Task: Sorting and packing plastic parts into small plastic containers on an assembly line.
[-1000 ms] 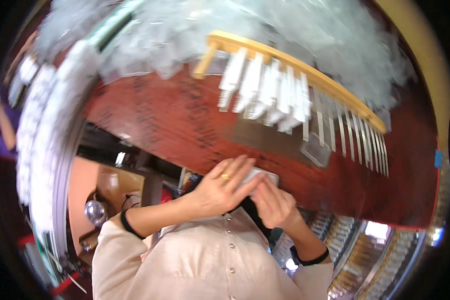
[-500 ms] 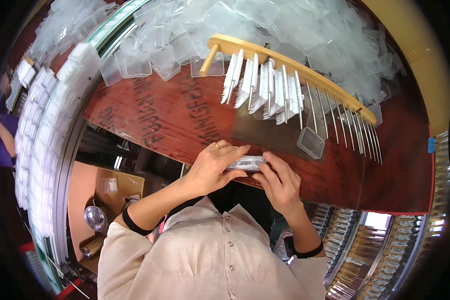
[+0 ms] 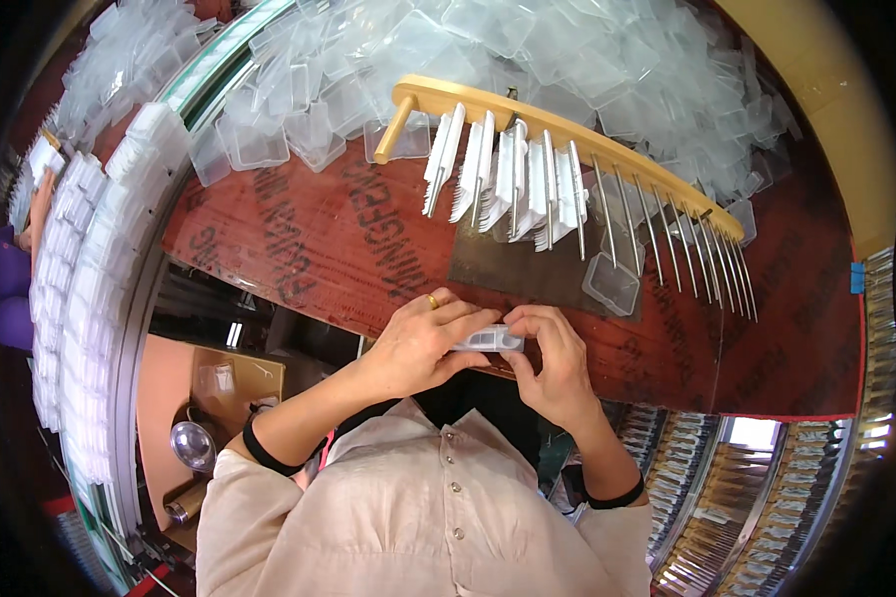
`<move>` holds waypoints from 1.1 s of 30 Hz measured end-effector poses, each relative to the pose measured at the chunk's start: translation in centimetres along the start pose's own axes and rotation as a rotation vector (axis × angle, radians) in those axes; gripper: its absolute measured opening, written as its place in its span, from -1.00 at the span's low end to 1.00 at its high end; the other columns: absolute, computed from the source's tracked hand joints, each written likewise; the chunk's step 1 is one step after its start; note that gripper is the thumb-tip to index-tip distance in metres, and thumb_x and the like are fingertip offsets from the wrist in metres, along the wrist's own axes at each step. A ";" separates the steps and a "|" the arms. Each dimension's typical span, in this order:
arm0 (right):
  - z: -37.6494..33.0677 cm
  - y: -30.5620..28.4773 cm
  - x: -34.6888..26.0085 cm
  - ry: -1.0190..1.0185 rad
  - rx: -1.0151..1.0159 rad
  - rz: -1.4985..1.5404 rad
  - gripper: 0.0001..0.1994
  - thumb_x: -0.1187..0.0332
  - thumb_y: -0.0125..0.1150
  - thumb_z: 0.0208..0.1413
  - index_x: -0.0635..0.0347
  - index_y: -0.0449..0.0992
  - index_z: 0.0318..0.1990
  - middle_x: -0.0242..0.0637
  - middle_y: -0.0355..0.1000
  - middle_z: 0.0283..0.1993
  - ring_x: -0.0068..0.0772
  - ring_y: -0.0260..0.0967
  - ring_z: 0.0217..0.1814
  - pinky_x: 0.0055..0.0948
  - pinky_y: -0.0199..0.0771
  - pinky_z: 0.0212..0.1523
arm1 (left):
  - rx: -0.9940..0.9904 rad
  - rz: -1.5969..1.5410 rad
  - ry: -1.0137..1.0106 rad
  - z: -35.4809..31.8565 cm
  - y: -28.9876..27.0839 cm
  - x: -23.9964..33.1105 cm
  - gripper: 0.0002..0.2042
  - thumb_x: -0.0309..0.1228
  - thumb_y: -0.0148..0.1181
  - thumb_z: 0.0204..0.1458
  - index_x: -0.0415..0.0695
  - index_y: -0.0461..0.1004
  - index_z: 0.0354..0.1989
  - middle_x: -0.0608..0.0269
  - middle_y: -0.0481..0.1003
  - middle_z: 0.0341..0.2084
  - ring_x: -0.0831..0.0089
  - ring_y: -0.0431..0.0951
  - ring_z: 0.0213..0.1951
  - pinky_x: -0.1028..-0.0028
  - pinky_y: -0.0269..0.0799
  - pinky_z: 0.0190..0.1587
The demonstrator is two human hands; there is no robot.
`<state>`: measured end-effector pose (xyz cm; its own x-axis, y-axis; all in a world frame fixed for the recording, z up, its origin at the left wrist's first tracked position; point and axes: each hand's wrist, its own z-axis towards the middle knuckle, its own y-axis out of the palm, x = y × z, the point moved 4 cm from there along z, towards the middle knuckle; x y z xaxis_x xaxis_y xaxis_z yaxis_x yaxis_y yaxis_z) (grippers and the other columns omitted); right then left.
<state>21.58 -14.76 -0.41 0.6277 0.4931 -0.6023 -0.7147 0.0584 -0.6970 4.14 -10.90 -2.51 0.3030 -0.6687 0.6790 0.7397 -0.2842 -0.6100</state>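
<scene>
A small clear plastic box (image 3: 490, 339) with white pieces inside is held between both my hands over the table's near edge. My left hand (image 3: 430, 341) grips its left side, thumb below and fingers above. At its right end, my right hand (image 3: 553, 358) pinches it with thumb and curled fingers. Beyond my hands stands a wooden rack (image 3: 567, 129) with a row of metal rods. White toothed plastic pieces (image 3: 508, 184) hang on its left rods; the right rods are bare. Under the rods lies one open clear box (image 3: 610, 284).
A large heap of clear plastic boxes (image 3: 408, 50) covers the far side of the red table (image 3: 309, 229). Stacked filled boxes (image 3: 100, 289) line a conveyor at the left. A metal lamp (image 3: 192, 446) stands lower left. Another person's purple sleeve (image 3: 8, 289) shows at the far left.
The box stays in both hands, tilted slightly differently. My right fingers have curled in closer at its right end. At the far left, the other person's arm has moved up to the stacks.
</scene>
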 end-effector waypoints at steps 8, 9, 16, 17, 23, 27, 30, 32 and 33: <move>-0.8 -0.8 0.2 0.117 0.119 0.154 -0.61 0.60 0.39 -0.17 0.28 0.41 -0.14 -0.10 0.48 -0.09 -0.03 0.47 -0.05 -0.21 0.50 -0.06 | 0.034 -0.175 0.157 -0.1 0.1 -0.9 -0.67 -0.39 0.43 -0.20 -0.10 0.57 -0.20 0.29 0.55 -0.43 0.32 0.48 -0.36 0.35 0.23 -0.31; -0.7 -0.8 0.0 0.062 0.073 0.146 -0.61 0.58 0.39 -0.16 0.29 0.41 -0.13 -0.10 0.49 -0.11 -0.02 0.48 -0.07 -0.20 0.51 -0.07 | 0.027 -0.177 0.166 -0.1 0.1 -0.7 -0.67 -0.39 0.43 -0.20 -0.10 0.57 -0.20 0.29 0.55 -0.43 0.32 0.48 -0.36 0.35 0.23 -0.31; -1.0 0.5 0.2 -0.064 0.023 0.039 -0.58 0.48 0.44 -0.15 0.30 0.44 -0.08 -0.09 0.48 -0.10 0.00 0.46 -0.07 -0.17 0.49 -0.04 | 0.030 0.415 0.205 -0.5 -0.7 1.2 -0.61 -0.38 0.37 -0.21 -0.14 0.56 -0.12 0.33 0.58 -0.26 0.43 0.49 -0.26 0.28 0.19 -0.12; -0.6 1.1 -0.1 -0.080 -0.069 0.067 -0.55 0.45 0.45 -0.15 0.29 0.44 -0.05 -0.09 0.47 -0.08 -0.01 0.44 -0.02 -0.17 0.47 0.01 | 0.045 0.448 0.177 -1.3 -1.0 0.8 -0.61 -0.38 0.37 -0.21 -0.14 0.56 -0.12 0.33 0.58 -0.26 0.43 0.49 -0.26 0.28 0.19 -0.12; -3.6 -8.0 10.1 0.319 -0.169 -0.611 -0.31 0.12 0.28 0.08 0.20 0.25 0.33 0.06 -0.04 0.48 0.25 -0.12 0.47 0.13 -0.09 0.40 | 0.652 0.536 0.016 -11.2 -13.1 -1.6 -0.60 -0.64 0.20 -0.21 -0.20 0.50 -0.09 0.13 0.56 -0.19 0.21 0.54 -0.10 0.21 0.30 0.02; -4.7 -6.1 12.0 0.246 -0.099 -0.591 -0.50 0.17 0.08 0.25 0.18 0.33 0.28 0.06 0.02 0.42 0.21 -0.09 0.43 0.09 -0.05 0.38 | 0.977 1.004 -0.218 -20.8 -24.8 -2.5 -0.59 -0.74 0.06 -0.14 -0.20 0.49 -0.04 0.03 0.48 -0.02 -0.01 0.47 0.06 0.08 0.28 0.16; -3.8 -4.7 12.0 0.216 -0.075 -0.545 -0.57 0.22 0.06 0.26 0.17 0.38 0.24 0.06 0.05 0.38 0.19 -0.05 0.40 0.09 -0.03 0.36 | 0.969 1.255 -0.313 -21.3 -31.1 -4.0 -0.55 -0.75 0.06 -0.15 -0.10 0.51 -0.03 0.10 0.46 0.06 0.10 0.39 0.16 0.08 0.22 0.22; -3.5 -3.7 11.9 0.185 -0.046 -0.529 -0.59 0.27 0.08 0.25 0.16 0.40 0.22 0.07 0.07 0.37 0.18 -0.03 0.39 0.09 -0.01 0.35 | 0.859 1.373 -0.601 -19.3 -33.1 -7.0 -0.51 -0.65 0.06 -0.12 0.00 0.49 0.06 0.20 0.42 0.14 0.18 0.32 0.24 0.02 0.04 0.33; -3.5 -3.7 11.6 0.195 -0.007 -0.500 -0.59 0.33 0.11 0.21 0.15 0.40 0.21 0.06 0.07 0.37 0.18 -0.03 0.39 0.10 -0.01 0.34 | 0.855 1.357 -0.582 -18.7 -33.3 -7.8 -0.51 -0.65 0.06 -0.12 0.00 0.49 0.06 0.20 0.42 0.14 0.18 0.32 0.24 0.02 0.04 0.33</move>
<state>32.63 -12.33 -6.18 0.9370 0.2367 -0.2569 -0.3123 0.2383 -0.9196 -34.06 -9.04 4.83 0.9598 0.2738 0.0620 -0.1865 0.7870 -0.5881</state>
